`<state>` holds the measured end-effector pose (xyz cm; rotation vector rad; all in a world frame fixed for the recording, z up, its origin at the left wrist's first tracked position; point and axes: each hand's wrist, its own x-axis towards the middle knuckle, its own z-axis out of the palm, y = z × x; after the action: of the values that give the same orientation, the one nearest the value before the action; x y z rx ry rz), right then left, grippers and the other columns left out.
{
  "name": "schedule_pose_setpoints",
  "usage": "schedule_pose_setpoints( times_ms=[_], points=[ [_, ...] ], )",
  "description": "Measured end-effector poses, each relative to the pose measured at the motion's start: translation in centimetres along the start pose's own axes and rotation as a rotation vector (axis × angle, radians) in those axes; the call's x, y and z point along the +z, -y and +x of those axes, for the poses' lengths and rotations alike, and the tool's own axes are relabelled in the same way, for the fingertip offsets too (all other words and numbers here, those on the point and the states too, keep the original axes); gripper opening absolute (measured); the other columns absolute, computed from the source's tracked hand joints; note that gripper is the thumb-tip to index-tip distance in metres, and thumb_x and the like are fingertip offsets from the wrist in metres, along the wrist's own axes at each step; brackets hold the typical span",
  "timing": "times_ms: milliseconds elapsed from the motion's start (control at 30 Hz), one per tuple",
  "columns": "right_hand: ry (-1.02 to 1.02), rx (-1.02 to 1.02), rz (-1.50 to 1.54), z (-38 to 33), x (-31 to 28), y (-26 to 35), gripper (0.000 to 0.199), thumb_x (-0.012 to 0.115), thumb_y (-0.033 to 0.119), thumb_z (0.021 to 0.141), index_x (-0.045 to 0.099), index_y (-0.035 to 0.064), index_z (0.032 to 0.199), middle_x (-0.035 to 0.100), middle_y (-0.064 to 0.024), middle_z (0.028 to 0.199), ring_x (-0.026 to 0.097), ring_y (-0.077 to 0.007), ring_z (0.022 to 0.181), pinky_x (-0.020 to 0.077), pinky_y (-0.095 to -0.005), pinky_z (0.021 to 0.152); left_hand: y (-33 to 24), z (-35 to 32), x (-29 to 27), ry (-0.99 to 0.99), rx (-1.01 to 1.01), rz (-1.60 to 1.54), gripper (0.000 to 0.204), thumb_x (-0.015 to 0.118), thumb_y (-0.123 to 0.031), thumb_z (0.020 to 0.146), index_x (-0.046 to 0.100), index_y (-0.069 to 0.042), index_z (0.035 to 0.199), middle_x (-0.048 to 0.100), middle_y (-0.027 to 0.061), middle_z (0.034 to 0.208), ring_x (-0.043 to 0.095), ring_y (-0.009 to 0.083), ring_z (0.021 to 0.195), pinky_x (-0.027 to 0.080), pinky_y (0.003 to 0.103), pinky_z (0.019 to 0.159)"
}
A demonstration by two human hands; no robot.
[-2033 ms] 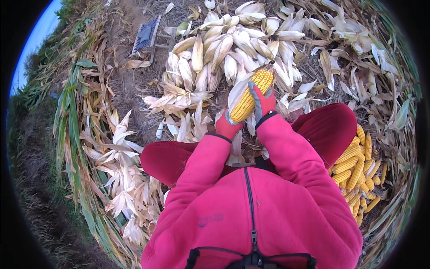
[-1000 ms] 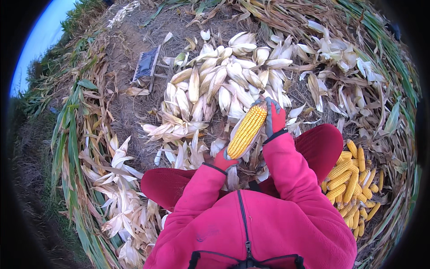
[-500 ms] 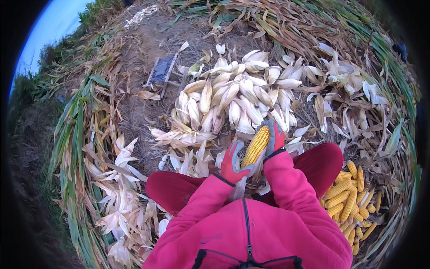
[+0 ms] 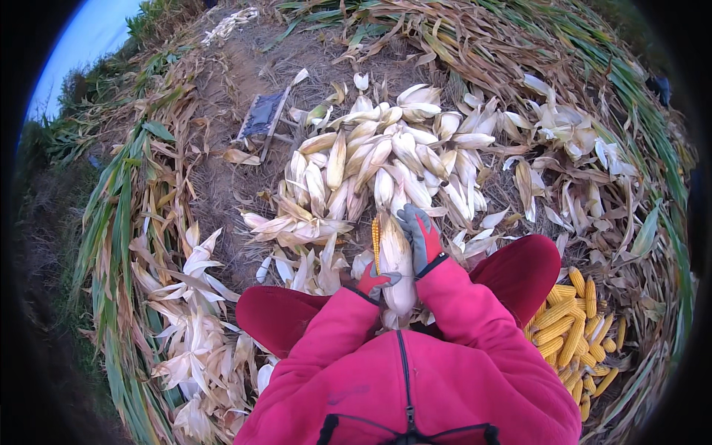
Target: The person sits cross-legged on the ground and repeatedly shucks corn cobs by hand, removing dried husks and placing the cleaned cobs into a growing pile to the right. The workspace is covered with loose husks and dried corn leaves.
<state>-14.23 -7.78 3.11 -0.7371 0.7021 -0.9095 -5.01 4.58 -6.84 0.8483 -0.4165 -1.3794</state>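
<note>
Above my lap I hold a partly husked ear of corn (image 4: 376, 241). Its yellow kernels show along the left side, and pale husk (image 4: 396, 263) covers the side toward me. My left hand (image 4: 377, 282), in a red and grey glove, is closed on the lower left of the ear, some of its fingers hidden. In a matching glove, my right hand (image 4: 420, 233) grips the husk at the upper right. Just beyond my hands lies a heap of unhusked ears (image 4: 371, 159).
Bare yellow ears (image 4: 571, 326) are piled by my right knee. Loose husks (image 4: 196, 334) lie to the left, with more at the far right (image 4: 564, 126). A small low stool (image 4: 265, 119) stands beyond the heap's left side. Cut stalks (image 4: 119, 245) line both sides.
The ear has moved left and turned, so husk now faces me where kernels showed. My right hand shifted left and down; my left hand moved slightly lower and closed further.
</note>
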Motion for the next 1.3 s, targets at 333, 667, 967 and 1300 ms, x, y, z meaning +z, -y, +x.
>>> schedule_pose_setpoints(
  times_ms=[333, 667, 967, 1300],
  points=[
    [0.218, 0.020, -0.301, 2.3, -4.7, -0.6, 0.015, 0.068, 0.017, 0.079, 0.059, 0.0045, 0.077, 0.058, 0.0021, 0.073, 0.051, -0.0049, 0.069, 0.0427, -0.0206, 0.065, -2.0, -0.7, 3.7, 0.044, -0.087, 0.042, 0.066, 0.065, -0.009, 0.067, 0.040, -0.001, 0.128, 0.056, 0.0137, 0.113, 0.056, 0.0261, 0.104, 0.045, 0.038, 0.090],
    [0.300, -0.010, -0.739, 3.6, -7.0, -3.4, 0.011, 0.059, 0.011, 0.082, 0.062, 0.0024, 0.087, 0.061, -0.0006, 0.078, 0.055, -0.0072, 0.070, 0.0443, -0.0228, 0.061, -0.5, -0.5, 2.4, -0.118, -0.082, 0.189, 0.051, 0.064, -0.009, 0.071, 0.049, 0.002, 0.118, 0.060, 0.0124, 0.101, 0.061, 0.0231, 0.086, 0.051, 0.034, 0.077],
    [0.479, -0.005, -0.427, 1.7, -3.9, -2.3, 0.019, 0.062, 0.021, 0.081, 0.056, 0.0022, 0.082, 0.051, -0.0006, 0.065, 0.043, -0.0091, 0.064, 0.0392, -0.0277, 0.060, -0.6, 0.2, 0.4, -0.066, 0.013, 0.166, 0.050, 0.062, -0.009, 0.072, 0.045, 0.001, 0.118, 0.058, 0.0125, 0.099, 0.061, 0.0231, 0.083, 0.051, 0.034, 0.077],
    [0.311, 0.097, 0.098, 1.3, -4.6, 0.8, 0.015, 0.059, 0.018, 0.086, 0.060, 0.0041, 0.092, 0.060, 0.0028, 0.084, 0.054, -0.0052, 0.074, 0.0432, -0.0206, 0.070, -3.1, 0.6, 5.7, 0.129, -0.001, -0.451, 0.088, 0.061, -0.055, 0.075, 0.026, -0.005, 0.138, 0.039, 0.0132, 0.134, 0.040, 0.0273, 0.122, 0.031, 0.038, 0.104]
  ],
)
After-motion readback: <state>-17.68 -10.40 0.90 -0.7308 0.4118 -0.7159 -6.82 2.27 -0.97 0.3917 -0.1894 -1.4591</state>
